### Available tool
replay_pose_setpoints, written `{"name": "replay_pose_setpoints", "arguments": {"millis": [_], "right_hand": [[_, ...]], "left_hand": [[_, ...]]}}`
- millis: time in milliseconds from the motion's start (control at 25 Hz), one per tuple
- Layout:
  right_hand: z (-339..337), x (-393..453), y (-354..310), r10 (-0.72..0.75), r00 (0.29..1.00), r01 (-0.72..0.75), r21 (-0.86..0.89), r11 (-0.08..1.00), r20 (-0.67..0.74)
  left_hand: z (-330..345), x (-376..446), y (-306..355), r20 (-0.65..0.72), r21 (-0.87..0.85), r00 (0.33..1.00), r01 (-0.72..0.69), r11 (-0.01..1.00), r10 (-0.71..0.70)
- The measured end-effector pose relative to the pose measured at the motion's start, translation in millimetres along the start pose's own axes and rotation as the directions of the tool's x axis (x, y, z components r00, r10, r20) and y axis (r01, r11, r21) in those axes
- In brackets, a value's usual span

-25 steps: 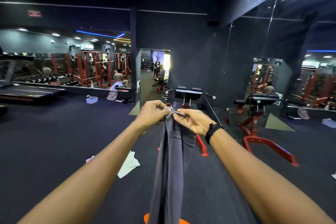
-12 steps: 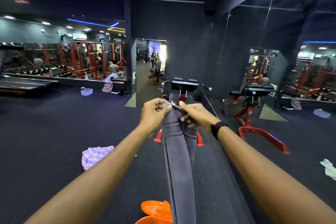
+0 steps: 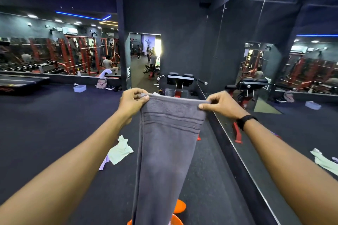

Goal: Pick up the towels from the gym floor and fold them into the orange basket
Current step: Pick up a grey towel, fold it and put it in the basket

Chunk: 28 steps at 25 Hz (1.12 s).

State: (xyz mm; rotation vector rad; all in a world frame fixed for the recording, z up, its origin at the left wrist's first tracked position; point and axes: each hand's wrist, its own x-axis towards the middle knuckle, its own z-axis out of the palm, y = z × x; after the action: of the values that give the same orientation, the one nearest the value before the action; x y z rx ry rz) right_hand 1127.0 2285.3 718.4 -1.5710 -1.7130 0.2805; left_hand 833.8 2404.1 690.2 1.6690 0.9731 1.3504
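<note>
Both hands up front, left hand [image 3: 132, 101] and right hand [image 3: 219, 104] each pinching a top corner of the grey towel [image 3: 164, 151], which hangs over the orange basket [image 3: 178, 206]

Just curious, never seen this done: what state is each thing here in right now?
Grey towel: hanging spread, held by its top corners.
Left hand: pinching one corner.
Right hand: pinching the other.
Pale green towel: crumpled on floor.
Orange basket: on floor, mostly hidden.
</note>
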Motion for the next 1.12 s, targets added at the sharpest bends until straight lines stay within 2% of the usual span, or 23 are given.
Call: {"name": "replay_pose_setpoints", "arguments": {"millis": [80,160,200,280,360,400,480,520,560,600,640,680,720,760,800,840,880,920,960,1000,1040,1080,1120], "right_hand": [[6,1,-5,-0.050,0.992,0.075,0.216,0.973,-0.117],[12,4,-7,-0.033,0.976,0.120,0.407,0.906,-0.214],[13,6,-6,-0.009,0.975,0.114,0.469,0.876,-0.220],[10,6,-8,0.016,0.983,0.071,0.460,0.885,-0.183],[11,1,-4,0.028,0.999,-0.011,0.344,0.939,-0.042],[15,-5,-4,0.068,0.994,-0.089,0.259,0.962,0.089],[19,-13,-3,0.125,0.932,-0.163,0.085,0.983,0.340],[17,-11,-6,0.122,0.923,-0.161,0.078,0.984,0.365],[13,-7,-11,0.085,0.951,-0.138,0.164,0.977,0.297],[8,-2,-16,0.057,0.987,-0.104,0.337,0.936,0.148],[2,3,-18,0.074,0.997,-0.069,0.538,0.840,0.011],[2,5,-19,0.116,0.993,-0.088,0.627,0.774,-0.003],[11,0,-18,0.145,0.983,-0.184,0.605,0.774,0.113],[26,-9,-8,0.186,0.938,-0.314,0.489,0.814,0.292],[41,-19,3,0.229,0.863,-0.409,0.358,0.839,0.450],[50,-24,13,0.241,0.832,-0.420,0.284,0.862,0.499],[53,-25,18,0.244,0.841,-0.421,0.300,0.856,0.484],[49,-23,19,0.237,0.879,-0.407,0.394,0.824,0.413],[42,-20,19,0.234,0.912,-0.393,0.557,0.732,0.336],[35,-18,18,0.233,0.924,-0.380,0.680,0.626,0.301],[31,-15,18,0.243,0.918,-0.396,0.736,0.550,0.312],[32,-16,18,0.265,0.899,-0.439,0.700,0.564,0.350],[37,-19,19,0.290,0.877,-0.478,0.624,0.618,0.384]], "left_hand": [[2,-1,6,-0.030,-0.106,1.000,-0.001,0.994,-0.003],[5,-3,15,-0.057,-0.193,0.998,-0.015,0.981,0.004],[4,-4,19,-0.063,-0.211,0.998,-0.016,0.977,0.003],[-5,-2,20,-0.024,-0.183,1.000,0.003,0.983,-0.008],[-18,-2,11,0.125,-0.029,0.988,0.089,0.996,-0.085],[-23,-6,5,0.242,0.106,0.954,0.157,0.982,-0.178],[-26,-10,-1,0.436,0.393,0.815,0.208,0.896,-0.381],[-26,-9,5,0.461,0.425,0.789,0.205,0.882,-0.405],[-25,-4,13,0.446,0.338,0.823,0.210,0.917,-0.353],[-25,2,23,0.394,0.134,0.886,0.209,0.969,-0.246],[-24,10,30,0.336,-0.084,0.930,0.187,0.979,-0.149],[-22,15,31,0.349,-0.165,0.932,0.164,0.973,-0.098],[-18,14,22,0.430,-0.067,0.896,0.156,0.986,-0.113],[-13,5,10,0.525,0.134,0.825,0.163,0.977,-0.209],[-7,-5,-7,0.596,0.298,0.735,0.171,0.939,-0.323],[-3,-9,-21,0.621,0.349,0.691,0.178,0.920,-0.369],[-1,-10,-26,0.617,0.289,0.700,0.224,0.931,-0.360],[-2,-7,-26,0.586,0.150,0.746,0.284,0.947,-0.316],[-4,-4,-24,0.547,-0.022,0.786,0.356,0.934,-0.287],[-5,-4,-20,0.556,-0.144,0.787,0.409,0.901,-0.268],[-5,-5,-15,0.612,-0.176,0.750,0.439,0.881,-0.252],[-2,-10,-10,0.691,-0.135,0.684,0.443,0.886,-0.236],[2,-15,-8,0.713,-0.106,0.661,0.429,0.897,-0.232]]}}
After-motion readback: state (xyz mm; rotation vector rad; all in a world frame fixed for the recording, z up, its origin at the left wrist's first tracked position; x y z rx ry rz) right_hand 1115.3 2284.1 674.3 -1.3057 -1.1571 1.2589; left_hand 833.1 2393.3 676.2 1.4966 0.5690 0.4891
